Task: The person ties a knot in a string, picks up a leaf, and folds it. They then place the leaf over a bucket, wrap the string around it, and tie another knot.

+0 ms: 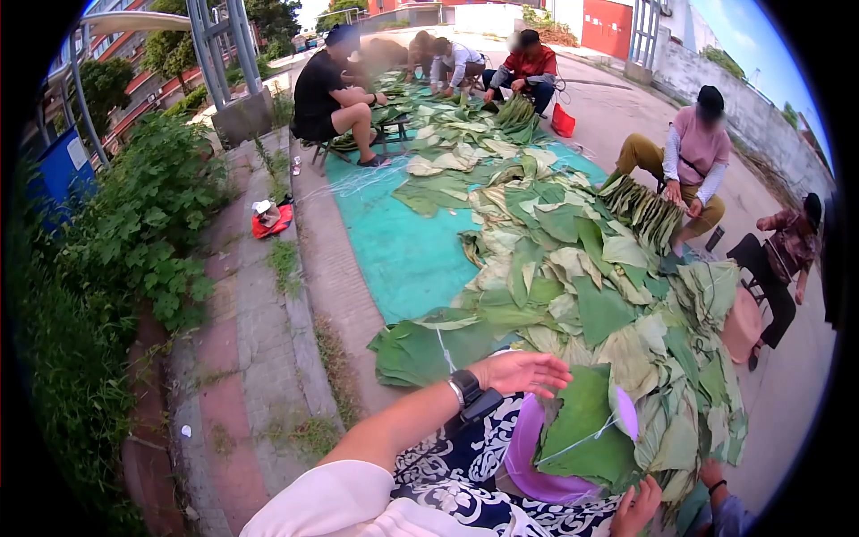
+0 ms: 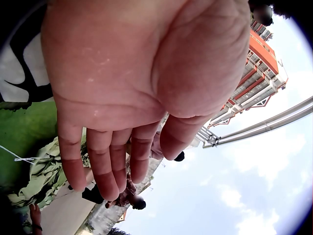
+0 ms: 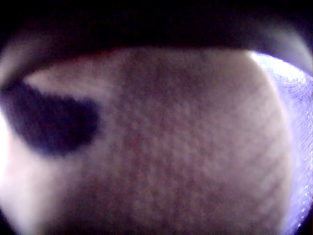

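My left hand (image 1: 523, 371) is held out with relaxed, nearly straight fingers over a bundle of large green leaves (image 1: 577, 419). Its bare palm (image 2: 112, 73) fills much of the left wrist view, and nothing is in it. White string (image 1: 586, 438) runs across the bundle, which lies at my lap against a smooth purple thing (image 1: 522, 452). Low in the head view, my right hand (image 1: 637, 508) is beside the bundle's near edge with loosely bent fingers, partly cut off by the frame. The right wrist view is a blurred close-up of a pale surface with a dark patch.
Piles of leaves (image 1: 591, 309) cover much of a teal ground sheet (image 1: 407, 246). A tied leaf stack (image 1: 425, 351) lies ahead of my left arm. Several seated people handle leaves around the sheet. Another person's hand (image 1: 713, 474) reaches in at lower right. A curb (image 1: 313, 358) runs along the left.
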Demonstrator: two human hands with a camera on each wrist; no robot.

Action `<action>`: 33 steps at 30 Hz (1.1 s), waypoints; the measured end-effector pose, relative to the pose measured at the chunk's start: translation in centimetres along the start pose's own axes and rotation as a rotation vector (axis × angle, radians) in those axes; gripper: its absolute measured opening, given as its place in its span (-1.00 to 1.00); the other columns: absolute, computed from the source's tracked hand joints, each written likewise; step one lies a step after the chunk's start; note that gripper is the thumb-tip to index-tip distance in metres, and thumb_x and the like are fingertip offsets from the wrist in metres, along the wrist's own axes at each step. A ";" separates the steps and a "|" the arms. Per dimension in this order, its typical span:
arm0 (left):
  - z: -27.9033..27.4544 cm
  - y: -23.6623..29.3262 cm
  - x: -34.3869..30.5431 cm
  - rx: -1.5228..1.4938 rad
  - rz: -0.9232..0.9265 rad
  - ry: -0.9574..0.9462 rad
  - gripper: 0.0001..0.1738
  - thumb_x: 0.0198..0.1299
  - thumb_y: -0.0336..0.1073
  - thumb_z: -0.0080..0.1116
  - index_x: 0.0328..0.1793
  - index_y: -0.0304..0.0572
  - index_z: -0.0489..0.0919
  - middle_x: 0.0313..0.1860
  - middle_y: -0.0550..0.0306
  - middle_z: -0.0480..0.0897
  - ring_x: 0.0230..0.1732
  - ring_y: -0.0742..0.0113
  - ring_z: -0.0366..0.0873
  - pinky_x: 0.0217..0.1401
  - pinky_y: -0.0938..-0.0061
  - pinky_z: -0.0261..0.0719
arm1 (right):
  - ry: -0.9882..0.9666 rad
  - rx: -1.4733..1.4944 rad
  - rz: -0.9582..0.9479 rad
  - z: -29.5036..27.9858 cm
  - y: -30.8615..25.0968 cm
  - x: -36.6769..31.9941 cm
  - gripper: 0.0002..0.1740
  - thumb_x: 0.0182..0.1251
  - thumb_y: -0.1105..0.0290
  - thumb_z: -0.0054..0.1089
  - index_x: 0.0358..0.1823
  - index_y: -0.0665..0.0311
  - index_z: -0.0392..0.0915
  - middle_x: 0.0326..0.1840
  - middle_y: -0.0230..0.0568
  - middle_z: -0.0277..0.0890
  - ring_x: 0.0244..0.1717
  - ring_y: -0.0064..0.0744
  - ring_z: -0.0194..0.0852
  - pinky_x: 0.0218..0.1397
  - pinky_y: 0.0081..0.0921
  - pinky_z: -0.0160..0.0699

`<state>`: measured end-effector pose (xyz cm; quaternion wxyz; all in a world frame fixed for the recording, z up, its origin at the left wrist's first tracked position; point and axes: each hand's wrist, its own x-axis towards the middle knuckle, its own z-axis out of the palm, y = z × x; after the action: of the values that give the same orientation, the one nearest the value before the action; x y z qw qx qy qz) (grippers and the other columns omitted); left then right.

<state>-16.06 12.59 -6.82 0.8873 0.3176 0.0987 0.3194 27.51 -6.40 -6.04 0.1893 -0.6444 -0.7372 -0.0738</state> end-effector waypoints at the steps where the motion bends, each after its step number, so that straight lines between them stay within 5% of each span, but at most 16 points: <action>1: 0.2 -0.2 0.0 -0.005 -0.007 -0.001 -0.47 0.51 -0.05 -0.21 0.40 -0.26 0.35 0.38 -0.04 0.42 0.39 0.18 0.36 0.42 0.15 0.33 | -0.006 -0.021 0.005 0.2 0.3 -0.6 -0.62 0.39 0.22 0.08 0.11 0.28 0.55 0.20 -0.02 0.51 0.22 -0.01 0.40 0.33 -0.17 0.30; 7: 0.8 0.1 -0.2 -0.006 -0.013 0.022 -0.48 0.53 -0.08 -0.27 0.41 -0.29 0.33 0.38 -0.08 0.41 0.40 0.16 0.35 0.44 0.13 0.30 | 0.062 0.103 0.052 0.3 -0.9 -0.4 -0.74 0.22 0.45 0.14 -0.09 0.41 0.47 0.11 0.07 0.44 0.12 0.12 0.35 0.19 -0.12 0.31; 33: 1.1 0.4 -0.1 0.055 0.004 0.120 -0.47 0.51 -0.07 -0.21 0.37 -0.34 0.35 0.40 -0.18 0.38 0.40 0.06 0.35 0.42 0.09 0.34 | 0.075 0.062 0.079 0.2 -0.6 0.3 -0.74 0.18 0.43 0.19 -0.10 0.33 0.50 0.08 -0.03 0.48 0.11 0.02 0.40 0.17 -0.14 0.35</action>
<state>-15.96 12.20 -5.76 0.8702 0.3221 0.1597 0.3369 26.84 -6.13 -6.00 0.2394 -0.6635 -0.7057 -0.0673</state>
